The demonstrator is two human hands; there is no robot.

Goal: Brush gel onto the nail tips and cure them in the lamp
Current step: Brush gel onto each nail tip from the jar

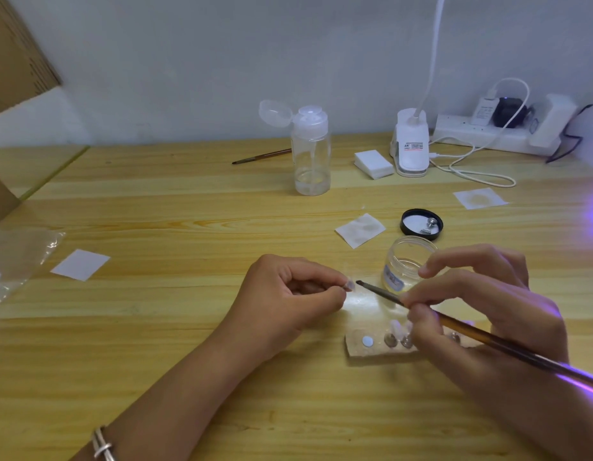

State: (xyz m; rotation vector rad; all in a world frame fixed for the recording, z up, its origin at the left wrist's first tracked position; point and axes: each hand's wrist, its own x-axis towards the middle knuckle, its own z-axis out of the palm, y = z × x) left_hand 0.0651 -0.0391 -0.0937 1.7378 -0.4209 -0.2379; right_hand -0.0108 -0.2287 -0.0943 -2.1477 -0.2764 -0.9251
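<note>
Wooden table [188, 207]: pale planks, with a violet glow at the edge past the right hand.
Left hand [288, 291]: fingers curled, thumb and forefinger pinch a clear nail tip [350, 287], which pokes out toward the right hand.
Right hand [481, 304]: fingers closed round the brush [455, 322] in a pen grip.
Brush end: dark bristles just beside the nail tip; contact cannot be told.
Gel jar [410, 261]: clear, open, just beyond the right hand's fingertips.
Black lid [421, 224]: beyond the jar, upturned, small metal pieces inside.
Holder strip [361, 349]: beneath the right hand's fingers, more tips standing on it, partly hidden.
White lamp [411, 141]: well beyond the right hand, at the wall.
Pump bottle [311, 151]: well beyond the left hand, cap flipped open.
</note>
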